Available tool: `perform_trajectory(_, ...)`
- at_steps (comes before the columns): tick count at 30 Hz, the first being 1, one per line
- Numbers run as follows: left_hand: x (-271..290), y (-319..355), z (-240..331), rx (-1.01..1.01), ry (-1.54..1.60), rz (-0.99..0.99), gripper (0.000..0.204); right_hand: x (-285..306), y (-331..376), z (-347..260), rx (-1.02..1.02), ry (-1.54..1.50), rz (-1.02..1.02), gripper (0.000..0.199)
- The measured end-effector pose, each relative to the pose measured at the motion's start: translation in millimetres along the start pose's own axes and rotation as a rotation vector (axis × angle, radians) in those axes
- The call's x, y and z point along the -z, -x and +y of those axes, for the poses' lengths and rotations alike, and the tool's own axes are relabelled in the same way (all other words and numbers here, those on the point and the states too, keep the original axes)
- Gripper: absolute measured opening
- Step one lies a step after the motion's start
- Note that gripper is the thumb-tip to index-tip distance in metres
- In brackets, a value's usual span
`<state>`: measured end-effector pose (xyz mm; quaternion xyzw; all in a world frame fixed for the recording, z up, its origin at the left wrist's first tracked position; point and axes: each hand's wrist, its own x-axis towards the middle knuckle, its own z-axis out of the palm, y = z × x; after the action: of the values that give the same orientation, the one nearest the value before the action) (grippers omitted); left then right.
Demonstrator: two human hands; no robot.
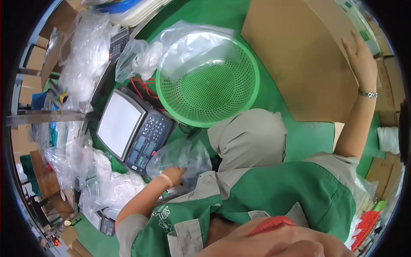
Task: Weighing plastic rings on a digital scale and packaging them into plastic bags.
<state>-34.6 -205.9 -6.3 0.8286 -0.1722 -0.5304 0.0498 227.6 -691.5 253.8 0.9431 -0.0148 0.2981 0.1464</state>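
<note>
My left hand (174, 175) is closed on the gathered edge of a clear plastic bag (184, 156), held low beside my lap. Just past that bag stands a counting scale (139, 128) with a white plate and a dark keypad. My right arm reaches out to the far right, where my right hand (361, 60) is spread with its fingers apart. It lies against or just over the edge of a large brown cardboard box (299, 60); contact is hard to make out. Between the scale and the box sits a round green plastic basket (255, 85), with a clear bag (192, 47) draped over its far rim.
Clear bags of white items (113, 188) crowd the left side, next to a calculator (118, 44) farther up. Red cords (143, 83) run between scale and basket. More cartons (383, 85) are stacked at the right edge. The floor (308, 139) is green.
</note>
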Motion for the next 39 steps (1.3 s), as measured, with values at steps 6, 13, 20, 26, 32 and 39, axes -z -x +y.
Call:
perform_trajectory(6,81,-25,16,-0.378,0.134,0.503,0.07,4,56,-25,0.221,-0.047,-0.347,0.019)
perform_trajectory(13,266,5,167,-0.634,0.174,1.184,0.059,49,72,-92,0.622,-0.615,-0.992,0.029)
perform_trajectory(20,257,-50,147,-0.764,0.137,1.25,0.021,-166,48,-82,0.509,-0.775,-1.002,0.035)
perform_trajectory(26,249,-52,138,-0.79,0.14,1.206,0.018,-328,27,-98,0.339,-0.362,-0.882,0.05)
perform_trajectory(32,245,-45,134,-0.752,0.17,1.172,0.017,-361,57,-137,0.086,-0.231,-1.068,0.086)
perform_trajectory(39,251,-50,141,-0.813,0.184,1.265,0.026,-346,87,-111,-0.275,-0.897,-1.315,0.079)
